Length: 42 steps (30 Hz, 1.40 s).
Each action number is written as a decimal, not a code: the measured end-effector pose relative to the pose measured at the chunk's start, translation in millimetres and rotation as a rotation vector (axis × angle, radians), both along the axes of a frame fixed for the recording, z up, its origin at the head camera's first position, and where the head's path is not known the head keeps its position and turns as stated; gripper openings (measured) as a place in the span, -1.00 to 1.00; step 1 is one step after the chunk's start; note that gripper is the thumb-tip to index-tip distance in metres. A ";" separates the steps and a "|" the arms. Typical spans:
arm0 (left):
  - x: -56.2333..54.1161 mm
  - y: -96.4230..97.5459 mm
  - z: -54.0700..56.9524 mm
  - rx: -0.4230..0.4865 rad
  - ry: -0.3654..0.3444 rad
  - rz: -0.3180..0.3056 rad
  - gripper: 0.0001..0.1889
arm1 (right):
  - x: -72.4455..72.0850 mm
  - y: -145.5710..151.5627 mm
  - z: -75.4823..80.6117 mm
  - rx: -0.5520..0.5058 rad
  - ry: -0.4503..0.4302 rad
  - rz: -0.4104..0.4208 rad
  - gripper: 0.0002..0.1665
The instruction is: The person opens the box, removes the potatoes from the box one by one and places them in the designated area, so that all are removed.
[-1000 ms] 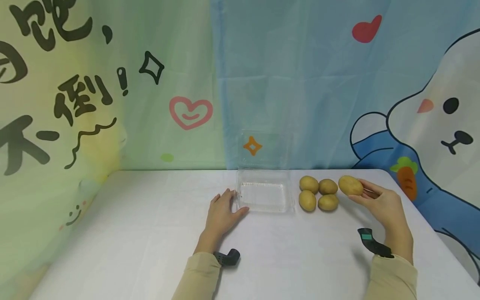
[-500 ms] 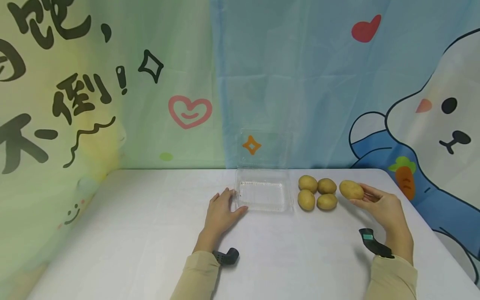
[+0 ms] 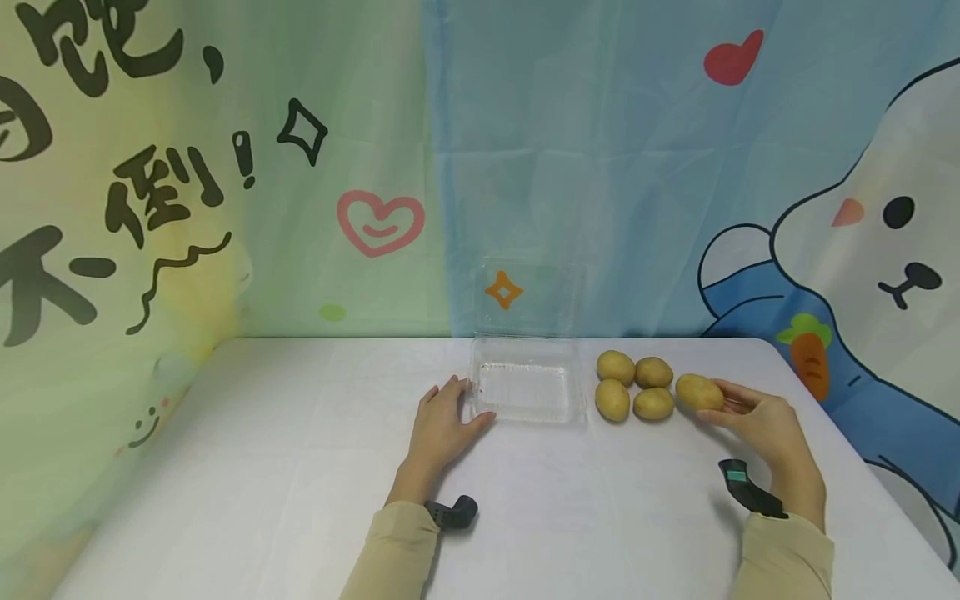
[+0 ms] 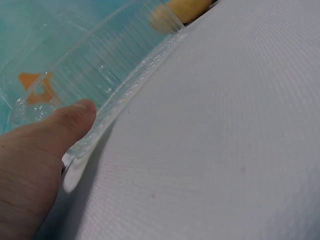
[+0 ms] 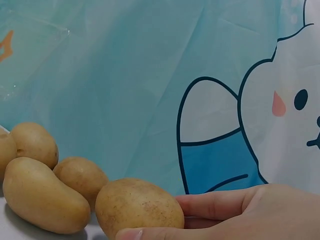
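Note:
My right hand (image 3: pixel 761 421) pinches a potato (image 3: pixel 699 392) by its right end, between the thumb below and the fingers behind. In the right wrist view this potato (image 5: pixel 140 207) is low, close beside other potatoes. Several yellow-brown potatoes, such as the front left one (image 3: pixel 612 400), stand in a close cluster to its left. A clear plastic clamshell box (image 3: pixel 528 417) has its lid (image 3: pixel 551 296) raised at the back. My left hand (image 3: pixel 442 429) rests at the box's left front corner, fingers along the left side. Its thumb (image 4: pixel 72 122) lies against the front wall in the left wrist view.
A white cloth covers the table (image 3: pixel 300 475). Behind it hangs a printed curtain (image 3: pixel 645 183), right against the table's back edge. The table's right edge (image 3: pixel 877 475) runs just beyond my right hand. Each wrist wears a black camera mount (image 3: pixel 453 512).
My right hand has lowered the potato slightly toward the table, to the right of the cluster. The left hand and the clamshell box stay where they were.

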<state>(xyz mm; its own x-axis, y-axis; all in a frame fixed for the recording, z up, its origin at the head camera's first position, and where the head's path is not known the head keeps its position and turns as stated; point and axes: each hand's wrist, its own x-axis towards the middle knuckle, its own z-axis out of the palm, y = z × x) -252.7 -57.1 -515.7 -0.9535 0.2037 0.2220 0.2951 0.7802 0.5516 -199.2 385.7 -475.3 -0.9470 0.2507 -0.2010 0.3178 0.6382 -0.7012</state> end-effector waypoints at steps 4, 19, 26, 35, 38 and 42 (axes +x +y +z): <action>-0.2 -0.3 -1.1 0.002 0.004 -0.001 -0.26 | -0.5 -1.8 -1.1 -0.007 -0.014 0.007 0.19; 0.0 0.1 -2.1 -0.015 -0.006 0.016 -0.27 | -0.9 -2.5 -3.1 -0.024 -0.068 0.008 0.23; 0.8 0.3 -1.0 -0.004 -0.007 0.012 -0.28 | 1.3 -0.7 -0.9 -0.055 -0.099 0.026 0.26; 1.3 0.1 -1.1 0.007 -0.005 0.014 -0.32 | 1.7 0.7 -0.2 -0.068 -0.144 0.066 0.24; 1.3 0.0 -1.0 0.008 -0.002 0.013 -0.32 | 1.2 1.6 -1.5 -0.071 -0.151 0.067 0.23; 1.1 0.1 -0.5 0.005 -0.003 0.012 -0.33 | 1.5 1.5 -1.5 -0.060 -0.147 0.068 0.23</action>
